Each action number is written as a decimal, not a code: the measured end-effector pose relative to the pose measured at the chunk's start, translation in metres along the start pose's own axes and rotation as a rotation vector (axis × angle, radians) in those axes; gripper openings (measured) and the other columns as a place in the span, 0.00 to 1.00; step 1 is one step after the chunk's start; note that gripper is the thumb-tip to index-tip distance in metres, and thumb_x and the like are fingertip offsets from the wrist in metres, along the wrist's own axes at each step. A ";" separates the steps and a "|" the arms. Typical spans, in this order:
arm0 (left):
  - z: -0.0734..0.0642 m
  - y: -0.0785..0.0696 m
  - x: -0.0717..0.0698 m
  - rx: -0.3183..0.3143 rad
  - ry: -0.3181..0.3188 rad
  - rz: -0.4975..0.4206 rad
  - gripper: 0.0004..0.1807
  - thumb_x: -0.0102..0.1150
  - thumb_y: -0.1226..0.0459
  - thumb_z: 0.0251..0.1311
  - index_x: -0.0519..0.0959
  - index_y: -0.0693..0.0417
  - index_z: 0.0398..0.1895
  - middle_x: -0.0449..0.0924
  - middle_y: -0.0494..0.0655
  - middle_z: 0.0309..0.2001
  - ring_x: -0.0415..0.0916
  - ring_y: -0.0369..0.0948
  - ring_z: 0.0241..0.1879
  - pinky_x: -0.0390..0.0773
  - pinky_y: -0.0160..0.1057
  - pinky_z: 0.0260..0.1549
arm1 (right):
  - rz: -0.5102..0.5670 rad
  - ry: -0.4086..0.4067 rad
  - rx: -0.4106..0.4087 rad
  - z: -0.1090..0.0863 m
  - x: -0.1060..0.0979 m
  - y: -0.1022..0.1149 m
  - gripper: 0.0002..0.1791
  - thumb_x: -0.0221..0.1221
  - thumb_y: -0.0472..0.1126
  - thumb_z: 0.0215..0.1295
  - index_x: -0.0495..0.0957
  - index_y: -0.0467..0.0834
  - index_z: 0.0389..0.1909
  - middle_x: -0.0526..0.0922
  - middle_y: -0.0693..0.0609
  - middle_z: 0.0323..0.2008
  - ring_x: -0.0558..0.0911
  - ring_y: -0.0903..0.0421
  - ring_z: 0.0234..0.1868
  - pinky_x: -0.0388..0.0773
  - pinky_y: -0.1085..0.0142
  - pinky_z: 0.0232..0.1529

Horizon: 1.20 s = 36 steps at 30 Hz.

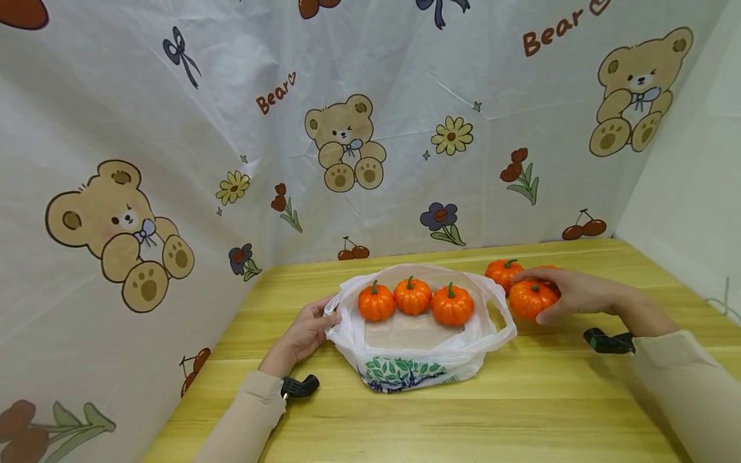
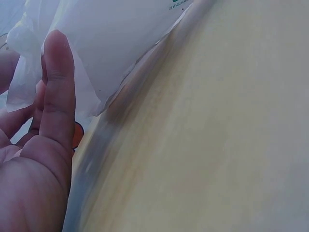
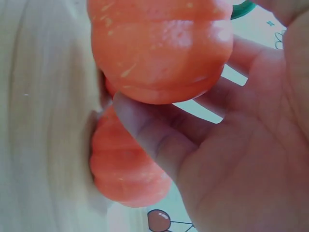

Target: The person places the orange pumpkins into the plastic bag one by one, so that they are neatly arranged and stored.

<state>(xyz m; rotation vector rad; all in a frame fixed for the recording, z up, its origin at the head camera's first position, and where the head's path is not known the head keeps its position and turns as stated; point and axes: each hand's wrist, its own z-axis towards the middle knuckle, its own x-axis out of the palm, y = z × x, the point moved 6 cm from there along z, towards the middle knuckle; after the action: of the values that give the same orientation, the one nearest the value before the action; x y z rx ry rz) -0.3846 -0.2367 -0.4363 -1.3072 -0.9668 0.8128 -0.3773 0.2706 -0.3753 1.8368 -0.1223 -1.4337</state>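
A white plastic bag [image 1: 469, 366] with a green leaf print lies on the table, its mouth spread wide. Inside, along the far side, sit three small orange toy pumpkins [image 1: 453, 306] with green stems. At the bag's left rim my left hand [image 1: 303, 331] pinches the thin plastic between thumb and fingers; the left wrist view shows the bag [image 2: 125, 43] against those fingers. To the right of the bag, my right hand [image 1: 585, 296] grips another pumpkin [image 3: 164, 53] by its sides. Behind it is a further pumpkin [image 1: 501, 274], and one more is mostly hidden by the hand.
The wooden table [image 1: 417, 424] meets a curtain [image 1: 399, 212] printed with bears and flowers at the back and left. A plain white wall [image 1: 689, 193] stands on the right. The bag's right handle loop [image 1: 503, 315] reaches close to the gripped pumpkin.
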 end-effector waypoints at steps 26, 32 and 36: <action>0.001 0.000 0.000 -0.002 0.004 0.000 0.36 0.53 0.75 0.71 0.55 0.62 0.80 0.59 0.64 0.76 0.82 0.40 0.56 0.87 0.39 0.52 | 0.015 -0.064 -0.112 0.028 -0.004 0.086 0.43 0.71 0.52 0.61 0.64 0.54 0.76 0.75 0.42 0.65 0.78 0.47 0.56 0.80 0.58 0.51; 0.000 0.001 0.000 -0.006 -0.002 -0.007 0.36 0.53 0.75 0.71 0.56 0.63 0.80 0.59 0.64 0.76 0.81 0.41 0.57 0.87 0.39 0.52 | 0.048 -0.040 -0.112 0.038 0.004 0.097 0.44 0.71 0.54 0.62 0.63 0.55 0.76 0.73 0.43 0.67 0.76 0.45 0.60 0.80 0.55 0.57; 0.000 0.001 0.000 -0.007 -0.005 -0.009 0.36 0.52 0.76 0.71 0.56 0.63 0.80 0.58 0.65 0.76 0.81 0.40 0.56 0.87 0.38 0.52 | 0.077 -0.025 -0.105 0.046 0.010 0.101 0.45 0.71 0.54 0.61 0.63 0.54 0.77 0.71 0.42 0.69 0.75 0.44 0.63 0.79 0.51 0.62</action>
<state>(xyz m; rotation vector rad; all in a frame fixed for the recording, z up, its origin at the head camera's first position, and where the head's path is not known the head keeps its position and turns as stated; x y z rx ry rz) -0.3843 -0.2370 -0.4374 -1.3069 -0.9797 0.8065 -0.3749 0.1729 -0.3228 1.7116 -0.1257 -1.3838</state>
